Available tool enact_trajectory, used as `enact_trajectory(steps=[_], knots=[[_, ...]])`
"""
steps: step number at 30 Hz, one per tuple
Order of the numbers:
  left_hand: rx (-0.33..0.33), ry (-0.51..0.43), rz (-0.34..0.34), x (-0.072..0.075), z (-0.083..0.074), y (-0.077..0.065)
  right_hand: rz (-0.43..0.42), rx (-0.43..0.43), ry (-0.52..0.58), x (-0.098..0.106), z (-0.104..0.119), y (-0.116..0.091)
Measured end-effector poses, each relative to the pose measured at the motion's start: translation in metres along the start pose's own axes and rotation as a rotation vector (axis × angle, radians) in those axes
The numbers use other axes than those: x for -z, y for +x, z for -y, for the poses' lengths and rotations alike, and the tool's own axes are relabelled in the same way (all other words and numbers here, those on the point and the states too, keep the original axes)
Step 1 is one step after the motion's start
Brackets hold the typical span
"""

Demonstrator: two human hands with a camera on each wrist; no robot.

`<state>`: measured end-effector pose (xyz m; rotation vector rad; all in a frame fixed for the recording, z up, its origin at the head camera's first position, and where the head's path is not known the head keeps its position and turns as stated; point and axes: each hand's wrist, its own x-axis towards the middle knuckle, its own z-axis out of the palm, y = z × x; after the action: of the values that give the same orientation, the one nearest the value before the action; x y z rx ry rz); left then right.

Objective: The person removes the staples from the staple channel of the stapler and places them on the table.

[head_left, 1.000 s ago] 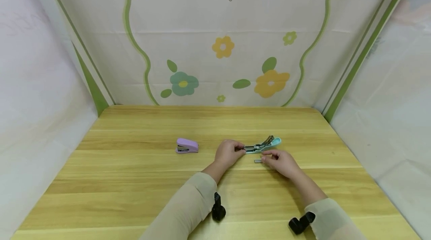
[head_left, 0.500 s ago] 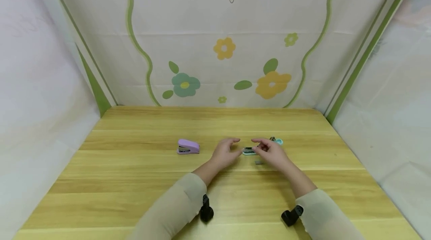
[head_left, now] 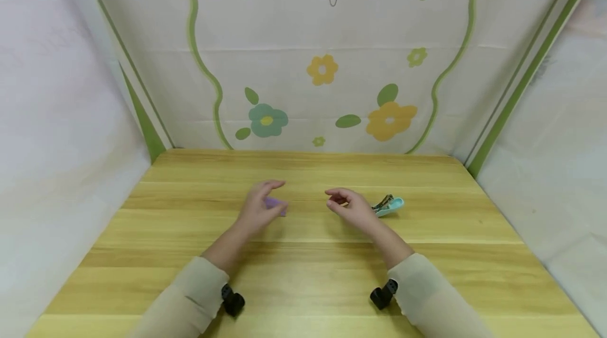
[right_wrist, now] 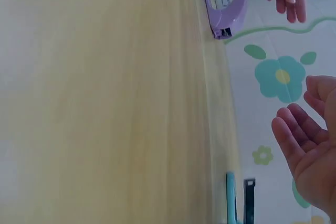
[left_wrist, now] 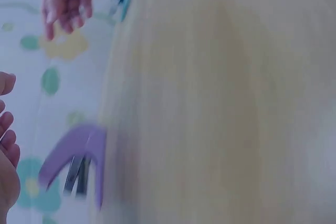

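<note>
Wooden table: light yellow planks; 2 beige sleeves and 2 black wrist mounts lie at the near edge.
Left hand: raised over the table, fingers loosely spread, holding nothing; it covers most of the purple stapler in the head view.
Purple stapler: closed, lying on the table just under the left hand's fingertips.
Right hand: palm partly up, fingers relaxed and a little curled, holding nothing.
Teal stapler: swung open on the table, just beside the right hand on its far right side; I cannot tell if they touch.
Backdrop: white cloth with green wavy lines and yellow and teal flowers, standing behind the table.
</note>
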<state>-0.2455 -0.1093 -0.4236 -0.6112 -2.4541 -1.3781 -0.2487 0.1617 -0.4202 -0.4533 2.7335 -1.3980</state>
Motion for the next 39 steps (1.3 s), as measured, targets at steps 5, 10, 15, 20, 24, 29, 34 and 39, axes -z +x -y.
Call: enact_trajectory(steps=[5, 10, 15, 20, 24, 29, 34, 39], knots=[[0.088, 0.041, -0.017, 0.029, 0.021, -0.007, 0.025, 0.001, 0.016, -0.013, 0.011, 0.014], [0.187, 0.005, 0.017, 0.039, 0.036, -0.014, 0.053, 0.027, 0.013, -0.027, 0.023, 0.026], [0.227, -0.001, 0.034, 0.040, 0.048, -0.019, 0.078, 0.063, 0.044, -0.042, 0.034, 0.036], [0.239, 0.004, 0.048, 0.038, 0.062, -0.023, 0.097, 0.075, 0.047, -0.060, 0.043, 0.043], [0.272, -0.028, 0.060, 0.032, 0.068, -0.024, 0.111, 0.083, -0.002, -0.072, 0.050, 0.049], [0.314, 0.001, 0.084, 0.028, 0.072, -0.022, 0.160, 0.100, -0.081, -0.085, 0.058, 0.056], [0.333, 0.049, 0.081, 0.026, 0.074, -0.020, 0.192, 0.102, -0.171, -0.098, 0.066, 0.063], [0.342, 0.063, 0.066, 0.025, 0.075, -0.020, 0.216, 0.105, -0.254, -0.107, 0.074, 0.066]])
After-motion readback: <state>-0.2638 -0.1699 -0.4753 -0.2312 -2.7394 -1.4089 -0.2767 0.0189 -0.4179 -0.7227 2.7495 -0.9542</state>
